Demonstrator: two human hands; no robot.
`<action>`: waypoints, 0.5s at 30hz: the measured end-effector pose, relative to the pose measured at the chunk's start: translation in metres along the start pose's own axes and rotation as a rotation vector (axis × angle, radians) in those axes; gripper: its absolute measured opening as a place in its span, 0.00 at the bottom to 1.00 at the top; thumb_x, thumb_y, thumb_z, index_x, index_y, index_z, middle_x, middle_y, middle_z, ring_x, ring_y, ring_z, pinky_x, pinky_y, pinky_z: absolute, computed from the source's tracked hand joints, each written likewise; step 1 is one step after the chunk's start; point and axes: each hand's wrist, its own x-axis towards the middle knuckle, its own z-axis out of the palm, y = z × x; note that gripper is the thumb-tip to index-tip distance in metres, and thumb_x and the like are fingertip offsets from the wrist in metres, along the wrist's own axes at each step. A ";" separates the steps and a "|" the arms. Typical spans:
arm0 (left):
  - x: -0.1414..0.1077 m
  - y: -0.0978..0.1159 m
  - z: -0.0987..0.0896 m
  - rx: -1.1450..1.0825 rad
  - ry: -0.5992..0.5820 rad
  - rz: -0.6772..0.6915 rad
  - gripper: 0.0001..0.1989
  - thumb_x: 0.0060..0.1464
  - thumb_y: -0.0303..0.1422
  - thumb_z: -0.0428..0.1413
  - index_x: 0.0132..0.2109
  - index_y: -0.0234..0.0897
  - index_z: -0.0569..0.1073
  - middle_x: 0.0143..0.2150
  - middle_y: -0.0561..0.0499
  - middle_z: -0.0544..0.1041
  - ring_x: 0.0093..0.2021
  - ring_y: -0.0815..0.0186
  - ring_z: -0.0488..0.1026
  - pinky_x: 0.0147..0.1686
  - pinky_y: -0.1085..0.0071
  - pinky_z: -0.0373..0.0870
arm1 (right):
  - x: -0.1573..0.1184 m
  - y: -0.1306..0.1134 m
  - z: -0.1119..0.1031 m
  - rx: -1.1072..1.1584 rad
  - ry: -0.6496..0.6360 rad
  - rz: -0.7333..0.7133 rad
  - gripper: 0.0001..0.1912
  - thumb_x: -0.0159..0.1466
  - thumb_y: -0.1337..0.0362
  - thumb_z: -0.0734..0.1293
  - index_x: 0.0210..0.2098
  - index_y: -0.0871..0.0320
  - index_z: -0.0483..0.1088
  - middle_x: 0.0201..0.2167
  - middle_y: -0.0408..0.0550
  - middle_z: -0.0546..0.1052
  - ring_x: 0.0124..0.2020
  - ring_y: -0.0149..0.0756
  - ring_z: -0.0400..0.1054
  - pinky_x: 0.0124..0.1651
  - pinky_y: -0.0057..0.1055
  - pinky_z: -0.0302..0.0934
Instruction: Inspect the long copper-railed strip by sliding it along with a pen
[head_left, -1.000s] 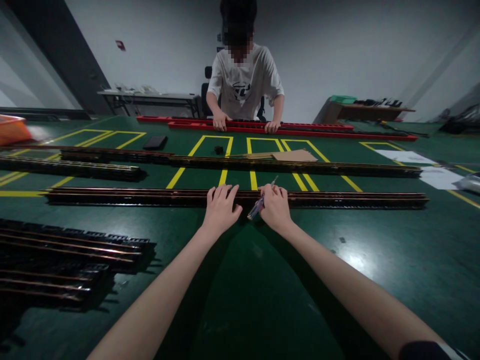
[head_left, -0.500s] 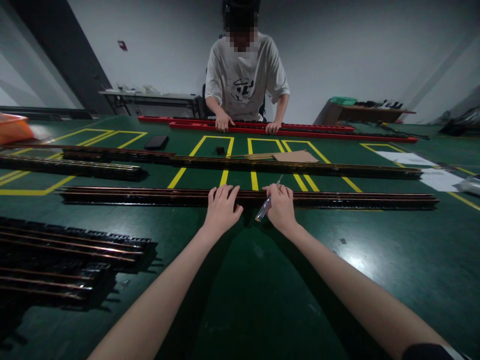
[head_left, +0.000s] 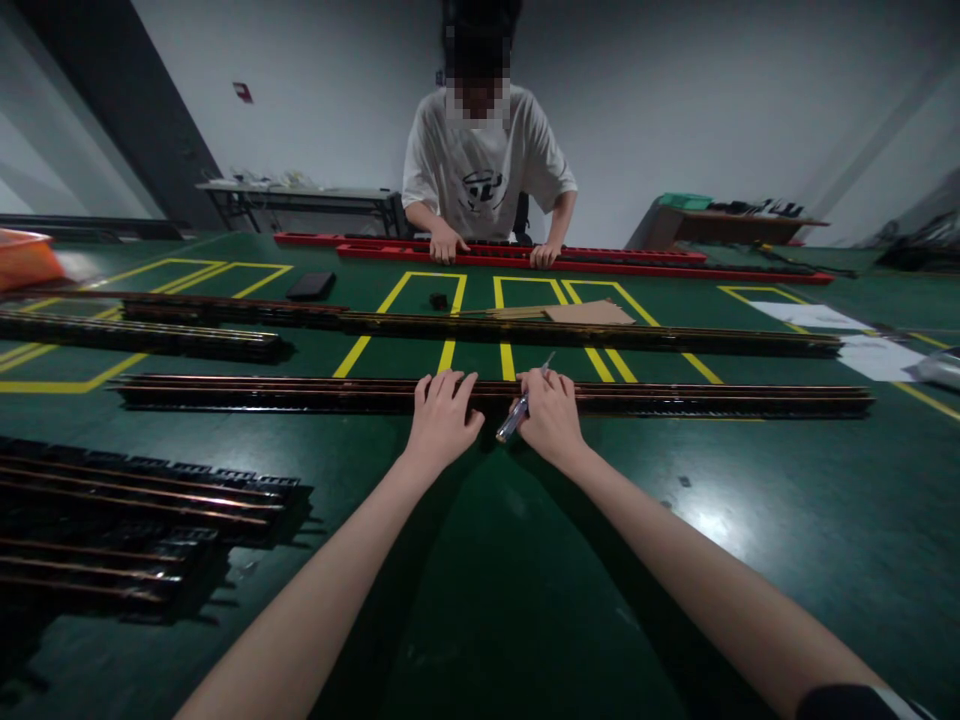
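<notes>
A long black rail (head_left: 262, 392) with copper-coloured strips along it lies crosswise on the green table in front of me. My left hand (head_left: 442, 415) grips it near the middle, fingers over the top and thumb on the near side. Just to the right, my right hand (head_left: 551, 412) is closed around a screwdriver (head_left: 512, 420) with a clear handle. The screwdriver is tilted, its handle end toward me and its thin shaft pointing away to the upper right. This hand also rests against the rail, whose surface beneath the fingers is hidden.
Behind lie another long dark rail (head_left: 600, 333) and a shorter bundle (head_left: 150, 335). More black rails (head_left: 150, 490) lie at the left. Cardboard (head_left: 590, 313), a dark flat box (head_left: 311, 286) and papers (head_left: 881, 358) are farther back. Opposite, a person (head_left: 487, 170) touches red rails (head_left: 637, 264).
My right hand has slid a little to the left along the rail with the screwdriver, closer to my left hand. My left hand stays in place. The person opposite has shifted slightly.
</notes>
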 end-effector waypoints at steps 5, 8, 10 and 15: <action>0.000 0.001 -0.001 -0.004 -0.007 -0.003 0.24 0.56 0.33 0.47 0.59 0.32 0.65 0.57 0.40 0.69 0.60 0.54 0.62 0.61 0.51 0.51 | 0.000 -0.006 -0.003 -0.028 0.000 0.029 0.11 0.53 0.75 0.60 0.36 0.59 0.62 0.37 0.57 0.74 0.43 0.49 0.64 0.48 0.41 0.51; 0.000 0.002 -0.002 -0.011 -0.020 -0.004 0.24 0.57 0.34 0.46 0.59 0.32 0.65 0.57 0.40 0.69 0.60 0.54 0.61 0.61 0.50 0.51 | 0.000 -0.006 -0.004 -0.028 0.011 0.056 0.12 0.52 0.77 0.59 0.35 0.59 0.61 0.36 0.56 0.75 0.43 0.49 0.64 0.48 0.42 0.50; 0.001 0.002 -0.003 -0.017 -0.034 -0.003 0.24 0.57 0.34 0.46 0.59 0.32 0.65 0.58 0.40 0.68 0.60 0.54 0.61 0.62 0.50 0.51 | 0.000 -0.005 -0.004 -0.012 0.021 0.069 0.12 0.53 0.78 0.58 0.34 0.58 0.60 0.36 0.55 0.75 0.43 0.49 0.65 0.48 0.41 0.50; 0.001 0.002 -0.004 -0.016 -0.042 -0.007 0.23 0.57 0.34 0.45 0.59 0.33 0.65 0.58 0.40 0.68 0.60 0.54 0.61 0.61 0.50 0.51 | 0.000 0.003 -0.004 0.097 0.036 0.063 0.13 0.51 0.78 0.57 0.31 0.55 0.57 0.36 0.54 0.76 0.42 0.48 0.64 0.47 0.41 0.52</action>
